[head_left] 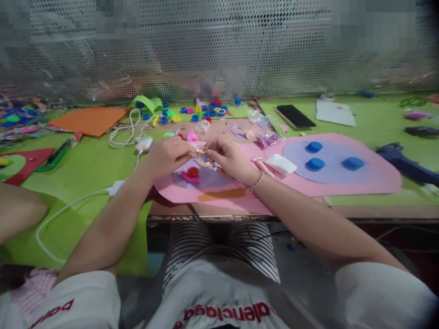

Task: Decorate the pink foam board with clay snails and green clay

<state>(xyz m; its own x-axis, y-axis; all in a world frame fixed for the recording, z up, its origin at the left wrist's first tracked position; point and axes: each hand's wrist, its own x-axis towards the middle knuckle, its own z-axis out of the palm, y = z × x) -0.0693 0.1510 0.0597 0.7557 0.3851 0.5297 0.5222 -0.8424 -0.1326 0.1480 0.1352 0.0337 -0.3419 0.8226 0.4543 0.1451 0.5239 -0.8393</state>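
Observation:
Over a pink paper sheet (171,194), my left hand (168,154) and my right hand (229,159) meet with bent fingers. Both pinch a small pale, see-through piece (203,157), maybe thin plastic; its kind is partly hidden by the fingers. Just below it, a pink clay snail with a red ball shell (192,172) rests on a purple paper shape (178,180). An ochre strip (222,195) lies nearer the front edge. Beside my right wrist is a white packet (281,164). Three blue bottle caps (314,164) stand on a lilac oval (302,176).
Loose coloured caps (206,112) and scraps lie at the back. A black phone (295,116) and a dark glue gun (404,162) are at right. White cable (123,137), orange paper (91,119) and a green cutter (55,157) lie left, near another person's arm (20,210).

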